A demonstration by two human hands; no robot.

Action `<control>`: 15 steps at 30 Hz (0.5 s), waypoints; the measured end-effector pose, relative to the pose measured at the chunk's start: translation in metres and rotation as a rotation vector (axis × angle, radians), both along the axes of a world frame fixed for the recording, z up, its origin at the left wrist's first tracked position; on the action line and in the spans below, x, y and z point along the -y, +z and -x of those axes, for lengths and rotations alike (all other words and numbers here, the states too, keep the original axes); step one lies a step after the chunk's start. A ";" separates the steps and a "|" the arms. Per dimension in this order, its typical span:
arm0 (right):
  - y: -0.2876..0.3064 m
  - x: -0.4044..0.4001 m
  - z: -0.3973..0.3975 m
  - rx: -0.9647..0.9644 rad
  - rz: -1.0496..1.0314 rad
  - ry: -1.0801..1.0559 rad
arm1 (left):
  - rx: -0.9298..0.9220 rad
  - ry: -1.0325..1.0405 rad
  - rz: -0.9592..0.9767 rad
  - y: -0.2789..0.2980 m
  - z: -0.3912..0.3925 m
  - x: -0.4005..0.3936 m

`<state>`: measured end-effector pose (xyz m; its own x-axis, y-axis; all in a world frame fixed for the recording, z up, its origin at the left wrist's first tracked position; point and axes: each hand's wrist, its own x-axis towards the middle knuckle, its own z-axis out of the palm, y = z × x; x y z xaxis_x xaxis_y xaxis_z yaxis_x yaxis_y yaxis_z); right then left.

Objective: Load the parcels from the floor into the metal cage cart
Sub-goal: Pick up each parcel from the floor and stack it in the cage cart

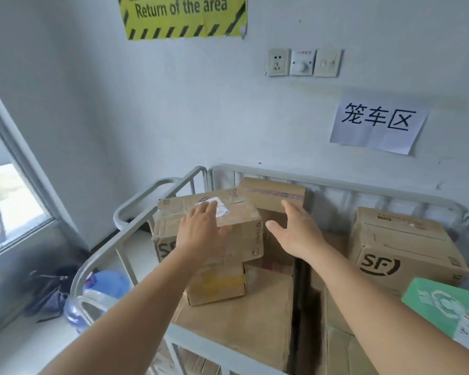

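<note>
Resting left hand [201, 228], creased cardboard parcel [236, 234]

Parcel depot: cage cart [336, 182] of SF boxes [406, 247], returns-area sign [182, 14].

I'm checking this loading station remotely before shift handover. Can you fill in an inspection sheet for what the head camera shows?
Surface: metal cage cart stands against the wall, stacked with boxes; floor barely visible.
Job's things: worn SF box sits on top of the left stack, over a small box; second SF box at right; green carton at near right.
Clutter: blue water jug and dark umbrella outside the cart, on the left.
Grippers: left hand rests flat on the worn SF box; right hand open beside it, contact unclear.
Cables: nothing seen.
Surroundings: window, wall sockets, yellow sign, paper notice.
</note>
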<state>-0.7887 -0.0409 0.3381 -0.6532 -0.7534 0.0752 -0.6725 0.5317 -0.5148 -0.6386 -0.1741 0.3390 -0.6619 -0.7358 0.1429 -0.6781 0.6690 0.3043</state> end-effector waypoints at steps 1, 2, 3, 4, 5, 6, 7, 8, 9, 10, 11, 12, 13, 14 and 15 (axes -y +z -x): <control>-0.001 0.008 -0.003 0.015 -0.008 0.004 | -0.003 0.030 -0.012 -0.003 -0.007 0.010; -0.002 0.017 -0.005 0.035 -0.012 0.004 | -0.008 0.059 -0.023 -0.006 -0.012 0.020; -0.005 0.025 -0.007 0.056 -0.014 0.003 | -0.011 0.093 -0.043 -0.009 -0.017 0.030; -0.009 0.033 -0.007 0.077 -0.017 0.000 | -0.008 0.129 -0.069 -0.012 -0.022 0.040; -0.013 0.041 -0.007 0.097 -0.021 -0.003 | -0.001 0.164 -0.099 -0.015 -0.026 0.049; -0.018 0.050 -0.006 0.118 -0.025 -0.005 | 0.008 0.191 -0.127 -0.019 -0.028 0.059; -0.023 0.059 -0.004 0.142 -0.030 -0.008 | 0.017 0.215 -0.148 -0.024 -0.030 0.068; -0.029 0.069 -0.002 0.166 -0.031 -0.014 | 0.019 0.234 -0.163 -0.029 -0.030 0.079; -0.034 0.079 0.002 0.190 -0.032 -0.023 | 0.012 0.251 -0.180 -0.034 -0.029 0.090; -0.039 0.088 0.006 0.214 -0.032 -0.036 | -0.005 0.273 -0.202 -0.038 -0.028 0.100; -0.043 0.098 0.011 0.235 -0.031 -0.054 | -0.022 0.300 -0.235 -0.043 -0.026 0.111; -0.047 0.107 0.017 0.252 -0.028 -0.077 | -0.037 0.328 -0.274 -0.046 -0.024 0.121; -0.051 0.115 0.023 0.269 -0.028 -0.102 | -0.050 0.357 -0.320 -0.050 -0.021 0.130; -0.054 0.122 0.028 0.286 -0.033 -0.123 | -0.060 0.386 -0.365 -0.053 -0.018 0.139; -0.057 0.129 0.034 0.303 -0.042 -0.141 | -0.067 0.413 -0.402 -0.056 -0.016 0.146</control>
<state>-0.8227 -0.1696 0.2814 -0.7392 -0.6522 -0.1677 -0.4103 0.6337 -0.6558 -0.6228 -0.3201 0.2826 -0.3071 -0.9365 -0.1691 -0.8288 0.1759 0.5312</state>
